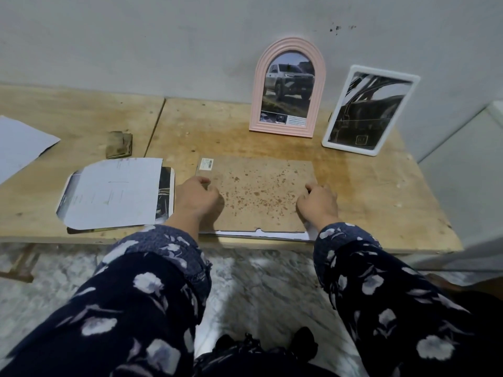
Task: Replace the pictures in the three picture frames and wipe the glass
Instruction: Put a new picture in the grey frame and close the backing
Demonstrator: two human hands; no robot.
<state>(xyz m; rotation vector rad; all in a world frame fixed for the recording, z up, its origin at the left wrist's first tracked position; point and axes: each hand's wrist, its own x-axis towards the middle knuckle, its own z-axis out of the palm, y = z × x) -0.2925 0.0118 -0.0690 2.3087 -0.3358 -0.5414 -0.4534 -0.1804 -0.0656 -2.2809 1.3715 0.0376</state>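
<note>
A third picture frame lies face down near the table's front edge, its spotted brown backing board (258, 194) up and a white rim showing along its near side. My left hand (197, 198) presses on the board's left edge with curled fingers. My right hand (317, 204) presses on its right edge the same way. A pink arched frame (288, 88) holding a truck picture stands against the wall. Beside it on the right a white rectangular frame (370, 110) leans back with a dark picture in it.
Loose pictures under a white sheet (114, 193) lie left of the board. A folded dirty cloth (119, 145) sits behind them. Another white sheet (19, 145) overhangs at the far left. The wooden table (381, 191) ends near my knees; a grey cabinet stands at the right.
</note>
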